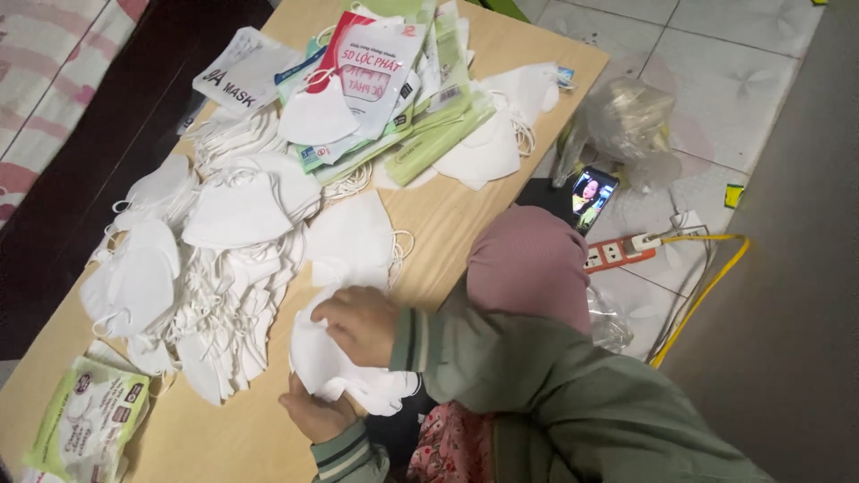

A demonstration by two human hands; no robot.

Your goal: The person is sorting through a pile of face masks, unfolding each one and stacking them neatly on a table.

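A small stack of white face masks (344, 371) is held at the near edge of the wooden counter (447, 241), pressed between two hands in green sleeves. Which hand is the left and which the right is judged from their positions in the head view: the hand lying on top of the stack, at about the middle of the scene, is taken as the right hand (358, 324), its grip bent down over the masks with the fingers curled together on the upper layer. The left hand (315, 416) is seen nearer, under the lower edge of the stack, its grip closed on the masks from below. Just to the left of the stack a large loose heap of white masks (206, 277) with tangled ear loops is spread over the counter, and a single flat mask (351, 240) lies just beyond the held stack. At the far end of the counter printed mask packets (376, 67) and pale green packets (438, 134) are piled together. A filled green-and-white packet (89, 425) lies at the near left corner. To the right, on the tiled floor, a lit phone (591, 199), a power strip (617, 252) with a yellow cable (707, 282) and a crumpled clear plastic bag (626, 121) are seen
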